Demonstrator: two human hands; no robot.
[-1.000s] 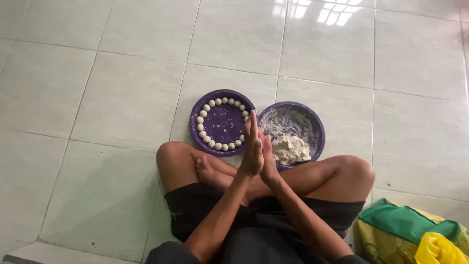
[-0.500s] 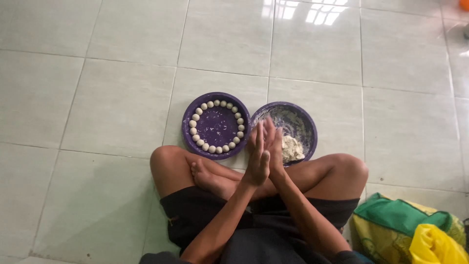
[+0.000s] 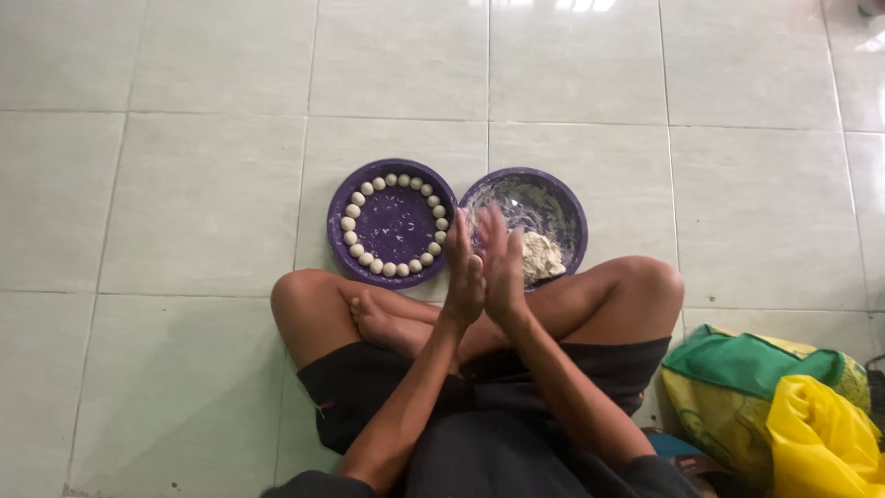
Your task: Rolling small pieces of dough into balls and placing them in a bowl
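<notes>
Floor: pale glossy square tiles with grey grout and window glare at the top edge, bearing a green-and-yellow sack with a yellow plastic bag at lower right, a purple bowl holding a lump of pale dough, and a purple plate ringed with small dough balls. Seated cross-legged behind the two dishes, the person presses left hand and right hand palm to palm, fingers extended and blurred, above the bowl's near rim; whether anything lies between the palms cannot be told. Against the frame half a second earlier, the palms remain pressed together, and the ring of balls and the dough lump are unchanged.
</notes>
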